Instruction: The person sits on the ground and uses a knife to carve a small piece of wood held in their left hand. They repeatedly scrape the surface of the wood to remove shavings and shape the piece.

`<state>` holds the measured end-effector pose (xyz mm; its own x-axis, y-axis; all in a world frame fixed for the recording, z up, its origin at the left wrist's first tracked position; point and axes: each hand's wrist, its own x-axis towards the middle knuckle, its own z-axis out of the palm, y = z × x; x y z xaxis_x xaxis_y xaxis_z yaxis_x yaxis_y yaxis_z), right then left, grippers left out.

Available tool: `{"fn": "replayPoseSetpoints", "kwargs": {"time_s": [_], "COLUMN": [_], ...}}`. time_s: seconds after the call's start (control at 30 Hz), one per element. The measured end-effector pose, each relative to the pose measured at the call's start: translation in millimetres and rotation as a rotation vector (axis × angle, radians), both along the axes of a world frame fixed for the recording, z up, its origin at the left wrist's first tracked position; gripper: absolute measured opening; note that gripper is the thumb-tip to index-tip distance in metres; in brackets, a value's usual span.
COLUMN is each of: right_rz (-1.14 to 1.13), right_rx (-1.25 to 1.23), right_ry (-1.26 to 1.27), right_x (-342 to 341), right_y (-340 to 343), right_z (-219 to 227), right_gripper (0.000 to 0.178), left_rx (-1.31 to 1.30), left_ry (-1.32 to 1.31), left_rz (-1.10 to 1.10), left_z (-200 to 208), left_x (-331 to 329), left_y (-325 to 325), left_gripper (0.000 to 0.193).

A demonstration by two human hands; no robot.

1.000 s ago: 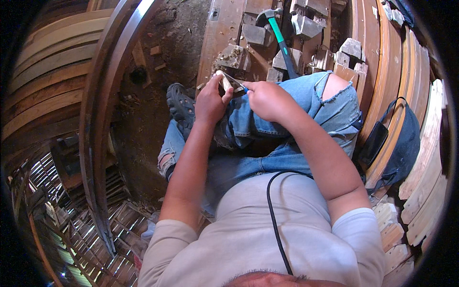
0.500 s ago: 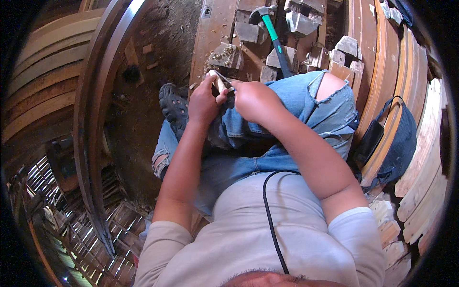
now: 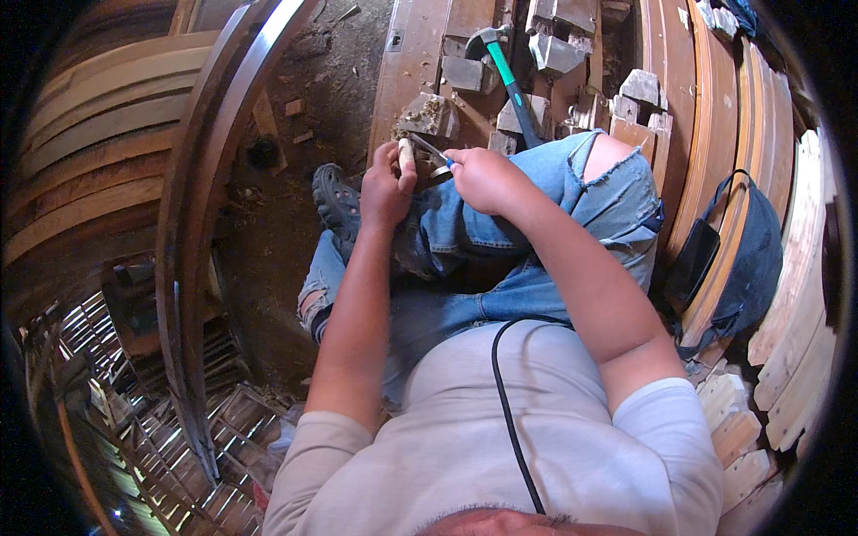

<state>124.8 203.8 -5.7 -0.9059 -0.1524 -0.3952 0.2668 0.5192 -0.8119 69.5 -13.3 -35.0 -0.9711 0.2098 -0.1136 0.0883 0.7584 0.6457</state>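
Head view: from my remote seat I look down on both hands, working close together at the far side of the lap, just left of centre.
Left hand: I see it pinching a pale wooden piece between thumb and fingers.
Piece in the grip: it stands lengthwise between thumb and fingers, its far end poking out past the fingertips and its near end running down into the hand.
Right hand: I see it curled around the handle of a slim bladed tool, a bit of blue showing at the fingers.
Blade: it runs from the right hand toward the far left, its tip at the far end of the piece; I cannot tell whether the two touch.
Wooden block: just beyond the hands, strewn with shavings.
Hammer: green and dark handle, lying farther off to the right among rough blocks, its head at the far end.
Jeans: torn at the knee, the right hand just over them.
Dark shoe: left of the left hand.
Blue bag: well to the right, beside a dark phone-like object.
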Motion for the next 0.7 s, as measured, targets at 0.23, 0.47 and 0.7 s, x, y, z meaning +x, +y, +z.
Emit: {"fn": "replayPoseSetpoints", "kwargs": {"time_s": [0.23, 0.47, 0.7], "right_rz": [-0.207, -0.148, -0.049], "right_rx": [-0.132, -0.028, 0.196], "right_ry": [0.038, 0.042, 0.096], "right_x": [14.6, 17.4, 25.1], "right_y": [5.3, 1.0, -8.6], "right_z": [11.3, 16.4, 29.6], "right_gripper": [0.042, 0.042, 0.040], "left_rx": [-0.013, 0.160, 0.165], "left_ry": [-0.043, -0.140, 0.122], "left_rz": [-0.113, 0.012, -0.096], "left_z": [11.9, 6.6, -2.9], "left_x": [11.5, 15.5, 12.0], "left_y": [0.7, 0.0, -7.3], "left_gripper": [0.057, 0.060, 0.054]}}
